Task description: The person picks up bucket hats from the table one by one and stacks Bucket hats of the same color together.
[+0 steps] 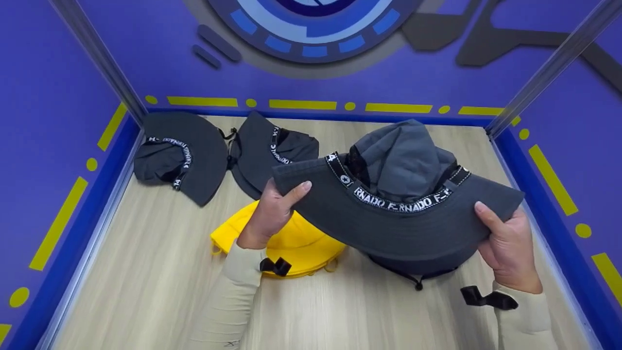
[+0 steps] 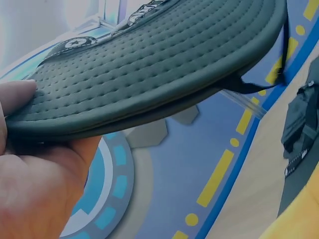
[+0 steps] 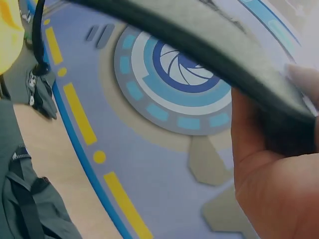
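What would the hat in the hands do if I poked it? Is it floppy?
The hat would probably squash at its creased crown. Its brim is probably stiffer, spreading broadly between the left hand and right hand, with close stitching rows. Its cord might swing, because it dangles below.

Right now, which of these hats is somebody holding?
The grey hat at right, its brim gripped by the left hand and right hand. The yellow hat, leftmost grey hat and its grey neighbour lie on the tabletop.
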The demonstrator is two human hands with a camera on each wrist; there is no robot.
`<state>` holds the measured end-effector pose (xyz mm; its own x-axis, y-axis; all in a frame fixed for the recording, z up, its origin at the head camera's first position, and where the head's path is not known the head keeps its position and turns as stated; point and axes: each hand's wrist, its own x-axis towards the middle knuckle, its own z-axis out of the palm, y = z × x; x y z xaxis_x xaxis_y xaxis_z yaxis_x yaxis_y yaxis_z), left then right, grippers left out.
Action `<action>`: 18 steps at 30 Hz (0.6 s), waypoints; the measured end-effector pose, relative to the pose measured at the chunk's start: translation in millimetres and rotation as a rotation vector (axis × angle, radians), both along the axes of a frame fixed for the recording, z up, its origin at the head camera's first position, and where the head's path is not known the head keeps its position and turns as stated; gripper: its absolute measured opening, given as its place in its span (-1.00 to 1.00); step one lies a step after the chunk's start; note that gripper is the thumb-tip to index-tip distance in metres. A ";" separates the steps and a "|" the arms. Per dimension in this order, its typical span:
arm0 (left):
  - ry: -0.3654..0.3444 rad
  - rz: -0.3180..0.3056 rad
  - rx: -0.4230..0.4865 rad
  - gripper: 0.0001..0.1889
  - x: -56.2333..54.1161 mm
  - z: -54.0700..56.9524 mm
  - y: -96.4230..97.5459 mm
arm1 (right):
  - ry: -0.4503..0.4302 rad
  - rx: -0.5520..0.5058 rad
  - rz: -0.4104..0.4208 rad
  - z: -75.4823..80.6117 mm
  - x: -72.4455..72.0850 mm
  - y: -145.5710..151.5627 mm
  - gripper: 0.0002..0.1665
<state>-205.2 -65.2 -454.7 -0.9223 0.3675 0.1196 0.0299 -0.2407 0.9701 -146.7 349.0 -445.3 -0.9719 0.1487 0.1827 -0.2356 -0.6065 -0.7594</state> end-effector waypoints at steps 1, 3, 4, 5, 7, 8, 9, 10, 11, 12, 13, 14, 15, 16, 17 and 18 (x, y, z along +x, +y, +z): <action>-0.002 0.008 -0.020 -0.48 0.4 -0.3 -0.7 | -0.021 0.040 -0.037 1.3 0.5 0.3 -0.71; 0.021 0.036 -0.063 -0.52 -0.3 -0.6 -1.0 | -0.038 0.080 -0.088 4.7 0.7 2.4 -0.72; 0.040 0.051 -0.074 -0.54 -1.3 -0.6 -0.5 | -0.039 0.085 -0.118 6.5 0.5 4.1 -0.72; 0.064 0.067 -0.079 -0.57 -2.7 -0.5 0.6 | -0.033 0.075 -0.144 8.5 0.3 6.3 -0.73; 0.120 0.093 -0.094 -0.61 -6.4 -0.3 4.4 | -0.019 0.062 -0.203 12.6 -1.1 12.1 -0.74; 0.150 0.103 -0.105 -0.62 -8.3 0.1 6.9 | -0.012 0.058 -0.239 14.7 -2.2 15.4 -0.74; 0.175 0.109 -0.116 -0.63 -10.3 0.4 9.6 | -0.009 0.064 -0.277 16.8 -3.3 19.0 -0.75; 0.196 0.111 -0.129 -0.64 -12.0 0.7 12.3 | -0.006 0.066 -0.310 18.7 -4.5 22.8 -0.75; 0.212 0.116 -0.156 -0.66 -13.6 0.6 14.8 | 0.000 0.075 -0.345 20.3 -5.8 26.7 -0.74; 0.228 0.116 -0.185 -0.68 -15.1 0.5 17.3 | 0.004 0.085 -0.375 21.3 -7.1 30.5 -0.74; 0.241 0.115 -0.213 -0.71 -16.4 0.2 19.7 | 0.007 0.094 -0.401 21.9 -8.4 34.3 -0.73; 0.254 0.112 -0.243 -0.74 -17.7 -0.5 22.0 | 0.009 0.096 -0.419 21.7 -9.5 37.9 -0.72; 0.263 0.108 -0.271 -0.76 -18.9 -2.0 24.2 | 0.010 0.098 -0.433 20.9 -10.7 41.5 -0.73; 0.269 0.106 -0.303 -0.78 -20.0 -3.8 26.4 | 0.011 0.098 -0.441 19.3 -11.8 44.9 -0.73; 0.275 0.102 -0.336 -0.80 -21.1 -6.3 28.6 | 0.012 0.106 -0.450 17.0 -13.0 48.2 -0.74; 0.278 0.094 -0.365 -0.81 -22.2 -9.0 31.2 | 0.004 0.109 -0.447 14.2 -13.7 51.7 -0.74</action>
<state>-227.4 -34.0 -463.6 -0.9048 0.3477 0.2457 0.3063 0.1307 0.9429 -160.5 400.6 -431.1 -0.8158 0.5332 0.2241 -0.4590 -0.3610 -0.8118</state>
